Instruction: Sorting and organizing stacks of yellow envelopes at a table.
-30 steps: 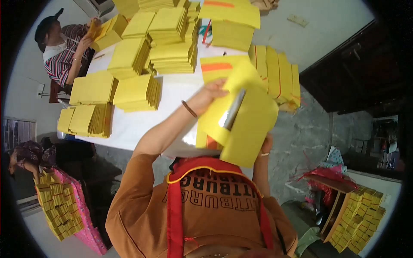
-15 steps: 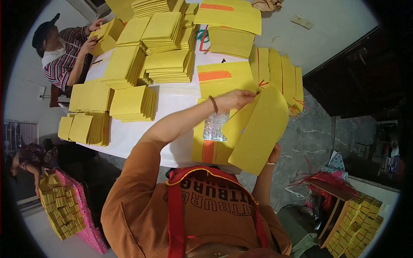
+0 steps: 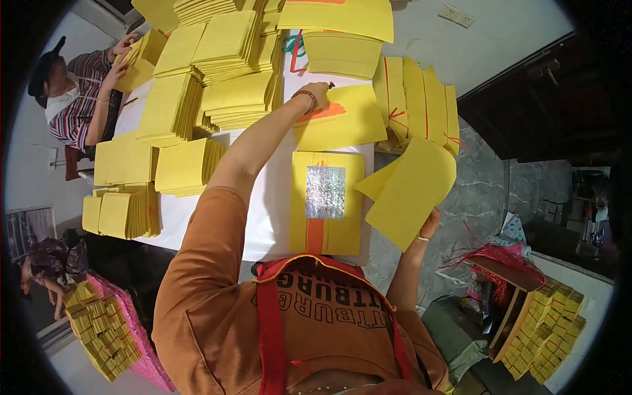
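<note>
My right hand grips the lower right edge of some bent yellow paper sheets, held out past the table's right edge. My left hand reaches across to the far side, over a yellow sheet with an orange smear. Its fingers are bent together beside a small dark thing; what they hold is too small to make out. Between my arms, at the near table edge, lies a yellow rectangular pad with a glittery silver patch and an orange stripe.
Stacks of folded yellow paper cover the left of the white table. Tied yellow bundles stand at the right edge. A person in a striped top handles yellow paper at far left. Red strings lie on a stand at right.
My left hand has let go of the yellow sheets and moved up and left to the orange-smeared sheet. The sheets, in my right hand, have swung right, uncovering the silver patch.
</note>
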`<move>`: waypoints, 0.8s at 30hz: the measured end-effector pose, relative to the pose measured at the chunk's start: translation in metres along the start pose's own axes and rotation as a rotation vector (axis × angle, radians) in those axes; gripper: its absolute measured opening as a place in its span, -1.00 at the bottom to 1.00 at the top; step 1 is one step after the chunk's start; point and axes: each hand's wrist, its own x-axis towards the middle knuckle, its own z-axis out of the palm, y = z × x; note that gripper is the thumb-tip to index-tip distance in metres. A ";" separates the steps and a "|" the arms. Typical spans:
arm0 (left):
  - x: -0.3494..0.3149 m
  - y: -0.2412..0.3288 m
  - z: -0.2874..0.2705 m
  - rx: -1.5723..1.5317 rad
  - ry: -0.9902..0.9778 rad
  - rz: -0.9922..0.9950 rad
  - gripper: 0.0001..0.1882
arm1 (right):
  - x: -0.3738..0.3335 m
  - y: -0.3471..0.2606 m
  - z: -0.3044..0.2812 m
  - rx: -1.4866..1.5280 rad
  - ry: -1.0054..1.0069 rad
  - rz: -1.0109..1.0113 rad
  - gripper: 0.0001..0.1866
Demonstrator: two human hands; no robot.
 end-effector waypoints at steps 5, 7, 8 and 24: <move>-0.071 0.029 -0.052 0.112 0.346 0.289 -0.75 | 0.033 0.008 0.008 -0.180 -0.034 -0.072 -0.64; -0.122 0.037 -0.087 0.186 0.585 0.305 -0.86 | 0.051 0.019 0.045 -0.036 -0.046 0.030 -0.61; -0.133 0.038 -0.099 0.150 0.701 0.366 -0.88 | 0.060 0.025 0.058 -0.060 -0.007 0.006 -0.59; -0.281 -0.028 -0.125 -0.701 1.054 0.291 -0.82 | 0.152 0.134 0.126 -0.107 0.364 0.270 -0.69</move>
